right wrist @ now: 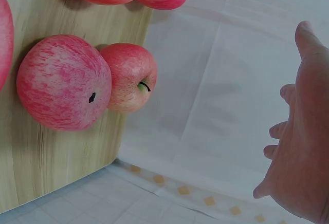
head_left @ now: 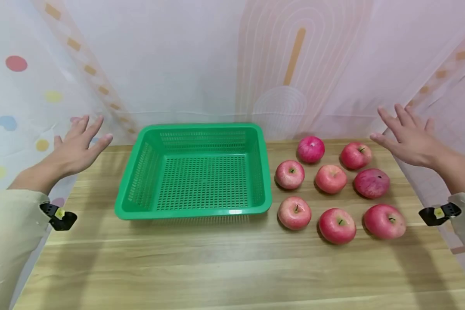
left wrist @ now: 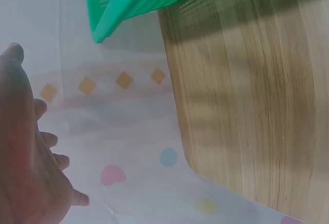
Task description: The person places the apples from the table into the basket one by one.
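My left hand (head_left: 75, 148) is raised at the left, beyond the basket's side, with fingers spread and nothing held. A green plastic basket (head_left: 193, 212) with slotted walls and a mesh floor stands on the table, and no fruit lies in it. To its right, several red apples (head_left: 337, 226) sit in loose rows. My right hand (head_left: 412, 140) hovers at the far right with spread fingers, also holding nothing. Closest to it are an apple with a dark stem (right wrist: 131, 75) and a streaky darker apple (right wrist: 64, 82), both apart from the hand in the right wrist view.
The wooden table (head_left: 201, 267) has a cut corner on its left, seen in the left wrist view. A pale printed cloth (head_left: 178, 60) hangs behind it, close to the basket's back rim. Black wrist straps (head_left: 58, 215) sit over both sleeves.
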{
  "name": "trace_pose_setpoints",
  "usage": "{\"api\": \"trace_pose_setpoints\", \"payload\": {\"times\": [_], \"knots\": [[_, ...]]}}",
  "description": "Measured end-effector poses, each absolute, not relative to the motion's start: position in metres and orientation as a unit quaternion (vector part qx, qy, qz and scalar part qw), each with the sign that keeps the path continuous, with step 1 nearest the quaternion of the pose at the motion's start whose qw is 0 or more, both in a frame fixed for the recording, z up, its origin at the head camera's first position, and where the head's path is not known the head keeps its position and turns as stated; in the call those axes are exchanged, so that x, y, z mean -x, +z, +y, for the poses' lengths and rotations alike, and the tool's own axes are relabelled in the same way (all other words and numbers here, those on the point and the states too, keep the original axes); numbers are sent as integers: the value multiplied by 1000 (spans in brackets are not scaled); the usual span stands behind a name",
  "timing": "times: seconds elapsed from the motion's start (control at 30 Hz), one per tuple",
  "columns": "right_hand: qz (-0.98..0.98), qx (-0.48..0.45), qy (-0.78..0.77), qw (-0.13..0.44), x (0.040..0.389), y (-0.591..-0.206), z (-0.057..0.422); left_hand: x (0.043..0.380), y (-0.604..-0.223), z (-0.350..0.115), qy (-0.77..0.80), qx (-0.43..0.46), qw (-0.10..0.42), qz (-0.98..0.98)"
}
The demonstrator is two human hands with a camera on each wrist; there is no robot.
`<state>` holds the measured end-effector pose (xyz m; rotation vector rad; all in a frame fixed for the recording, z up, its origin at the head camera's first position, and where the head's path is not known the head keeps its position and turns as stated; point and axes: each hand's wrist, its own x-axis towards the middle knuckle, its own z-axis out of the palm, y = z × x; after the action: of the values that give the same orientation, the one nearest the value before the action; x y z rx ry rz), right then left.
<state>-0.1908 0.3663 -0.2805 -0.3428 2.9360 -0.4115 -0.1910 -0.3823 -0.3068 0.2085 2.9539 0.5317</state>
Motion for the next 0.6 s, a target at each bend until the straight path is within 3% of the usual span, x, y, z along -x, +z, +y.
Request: {"api": "trace_pose_setpoints", "payload": {"times": [0.6], "knots": [[981, 137, -125, 52, 161, -285, 368, 176, -314, -384, 296, -69, 143, 942]]}}
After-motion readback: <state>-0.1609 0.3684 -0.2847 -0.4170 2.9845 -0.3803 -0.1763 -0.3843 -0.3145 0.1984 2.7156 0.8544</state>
